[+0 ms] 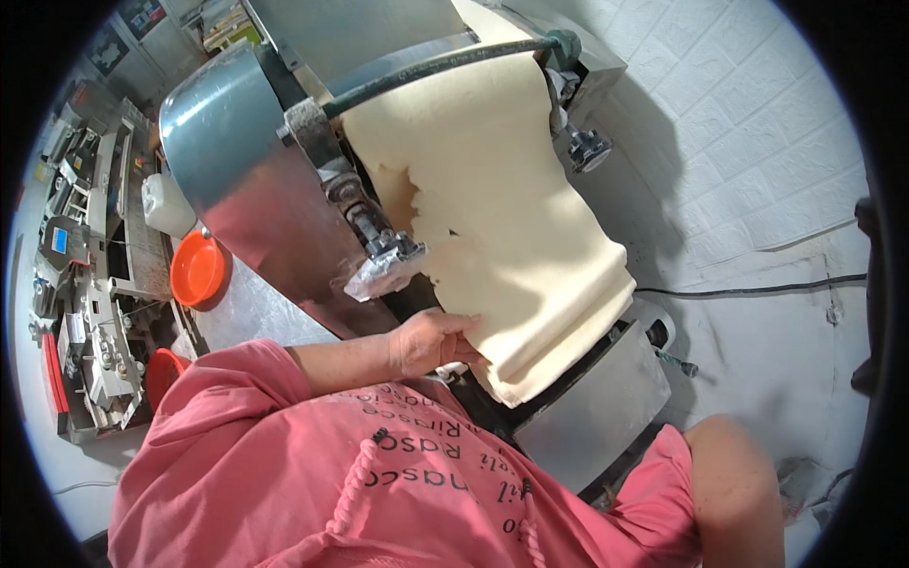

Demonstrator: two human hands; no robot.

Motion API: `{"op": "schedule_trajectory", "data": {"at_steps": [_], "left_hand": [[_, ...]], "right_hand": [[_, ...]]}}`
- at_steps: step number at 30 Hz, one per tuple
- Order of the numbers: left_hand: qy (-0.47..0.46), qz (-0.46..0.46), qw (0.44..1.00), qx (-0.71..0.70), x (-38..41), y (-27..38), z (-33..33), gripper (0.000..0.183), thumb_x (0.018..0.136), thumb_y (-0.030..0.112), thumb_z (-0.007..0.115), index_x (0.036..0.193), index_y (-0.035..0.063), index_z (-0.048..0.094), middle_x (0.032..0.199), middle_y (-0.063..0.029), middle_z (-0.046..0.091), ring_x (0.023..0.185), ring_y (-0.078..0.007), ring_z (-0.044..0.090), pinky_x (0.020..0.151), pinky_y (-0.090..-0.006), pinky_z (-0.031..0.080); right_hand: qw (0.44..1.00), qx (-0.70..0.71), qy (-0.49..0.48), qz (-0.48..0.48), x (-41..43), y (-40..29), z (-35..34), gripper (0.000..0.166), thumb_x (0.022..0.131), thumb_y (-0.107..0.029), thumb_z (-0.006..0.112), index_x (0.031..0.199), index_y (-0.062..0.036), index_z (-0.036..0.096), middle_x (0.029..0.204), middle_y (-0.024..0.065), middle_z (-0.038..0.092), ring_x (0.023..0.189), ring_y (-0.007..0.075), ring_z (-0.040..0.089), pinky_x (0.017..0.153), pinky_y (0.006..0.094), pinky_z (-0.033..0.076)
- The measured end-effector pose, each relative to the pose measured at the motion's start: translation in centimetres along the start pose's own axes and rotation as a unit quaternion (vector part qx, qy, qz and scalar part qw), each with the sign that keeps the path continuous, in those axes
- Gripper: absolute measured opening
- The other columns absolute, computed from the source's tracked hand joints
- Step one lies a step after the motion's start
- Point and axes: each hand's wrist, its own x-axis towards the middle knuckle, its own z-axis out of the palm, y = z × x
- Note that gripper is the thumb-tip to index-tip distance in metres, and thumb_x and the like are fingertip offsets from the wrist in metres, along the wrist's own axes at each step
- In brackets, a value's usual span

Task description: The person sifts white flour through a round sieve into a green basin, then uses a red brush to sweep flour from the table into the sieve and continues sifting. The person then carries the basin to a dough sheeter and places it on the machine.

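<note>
A wide sheet of pale yellow dough [497,213] drapes over a dough-rolling machine [234,149] and lies in folds at its lower end. A ragged gap and a small dark hole mark its left side. My left hand [434,343] pinches the left edge near the folds, thumb above and fingers partly hidden beneath. Above that hand sits an adjusting knob [387,266] wrapped in clear plastic. A second knob [591,150] stands beyond the sheet's right edge. Only the bare upper part of my right arm shows at lower right; my right hand is out of view.
A dark bar [440,69] crosses above the dough. Below the folds is the machine's metal front panel [596,405]. An orange basin [197,268], a white plastic jug [167,206] and machine parts on a bench [106,341] stand left. A black cable [753,290] runs along the right.
</note>
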Motion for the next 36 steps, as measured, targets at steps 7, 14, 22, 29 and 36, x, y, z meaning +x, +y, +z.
{"op": "schedule_trajectory", "data": {"at_steps": [7, 14, 22, 29, 36], "left_hand": [[0.012, -0.011, 1.000, -0.027, 0.1, -0.2, -0.6, 0.026, 0.094, 0.020, 0.058, 0.112, 0.0006, 0.057, 0.102, -0.0098, 0.064, 0.095, -0.0259, 0.064, 0.091, -0.0423, 0.048], [-0.015, 0.009, 0.999, -0.040, -0.1, 0.2, 0.5, 0.029, 0.095, 0.017, 0.054, 0.119, -0.0002, 0.054, 0.116, -0.0097, 0.062, 0.109, -0.0243, 0.059, 0.099, -0.0413, 0.043], [-0.012, 0.025, 0.999, -0.023, -0.2, 0.0, 0.7, 0.036, 0.097, 0.016, 0.050, 0.128, -0.0021, 0.049, 0.129, -0.0117, 0.056, 0.120, -0.0250, 0.054, 0.107, -0.0433, 0.037], [-0.013, 0.040, 0.999, 0.014, -0.5, 0.5, 1.0, 0.034, 0.097, 0.017, 0.050, 0.124, -0.0043, 0.052, 0.127, -0.0138, 0.057, 0.119, -0.0262, 0.054, 0.106, -0.0422, 0.038], [0.003, 0.130, 0.979, 0.158, -0.9, 2.6, 0.5, 0.032, 0.096, 0.021, 0.053, 0.115, -0.0044, 0.057, 0.113, -0.0124, 0.063, 0.103, -0.0211, 0.061, 0.093, -0.0344, 0.047]], "right_hand": [[1.000, 0.003, -0.028, -0.007, 0.6, -0.4, -0.1, 0.032, 0.090, -0.015, 0.053, 0.116, 0.0036, 0.057, 0.112, 0.0167, 0.061, 0.107, 0.0244, 0.057, 0.094, 0.0347, 0.044], [0.999, 0.001, -0.041, -0.001, 0.8, -0.7, -0.5, 0.031, 0.090, -0.015, 0.053, 0.115, 0.0038, 0.057, 0.111, 0.0164, 0.061, 0.106, 0.0242, 0.057, 0.094, 0.0346, 0.044], [0.999, 0.002, -0.050, -0.001, 0.9, -0.8, -0.6, 0.031, 0.091, -0.015, 0.052, 0.115, 0.0041, 0.057, 0.110, 0.0161, 0.061, 0.105, 0.0239, 0.057, 0.093, 0.0344, 0.044], [0.999, 0.002, -0.052, 0.000, 0.9, -1.2, -0.9, 0.031, 0.091, -0.015, 0.052, 0.114, 0.0043, 0.057, 0.109, 0.0158, 0.061, 0.104, 0.0236, 0.057, 0.093, 0.0342, 0.044], [0.998, -0.004, -0.059, -0.001, 1.1, -1.5, -1.0, 0.031, 0.091, -0.015, 0.052, 0.114, 0.0046, 0.057, 0.109, 0.0155, 0.061, 0.103, 0.0233, 0.057, 0.092, 0.0340, 0.044]]}}
